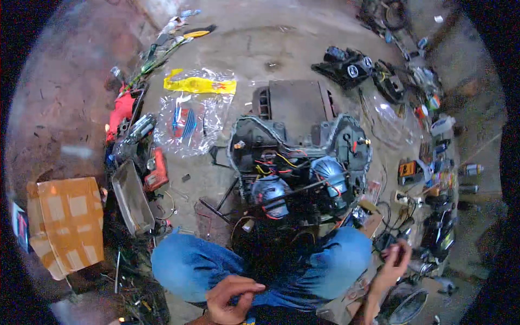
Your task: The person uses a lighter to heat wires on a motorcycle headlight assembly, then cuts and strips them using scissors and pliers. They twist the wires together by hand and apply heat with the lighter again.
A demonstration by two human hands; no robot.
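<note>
My left hand (233, 299) hovers over my lap, its fingers curled in toward the thumb, and nothing shows in it. Out to the right, my right hand (398, 259) is raised beside my knee with bent fingers somewhat apart. It is nearest to the jumbled tools and parts on that side, and I see no object in its grasp. In front of my crossed legs lies a black headlight housing (355, 149) with a grey sealant edge. Two round projector units (271, 197) and red and yellow wires sit inside it.
A clear plastic bag (187, 127) lies ahead on the left. Nearby are a red power tool (157, 170), a metal tray (131, 197) and a taped cardboard box (67, 222). Black lamp parts (346, 67) lie farther off. An orange-and-black box (407, 169) stands among bottles on the right.
</note>
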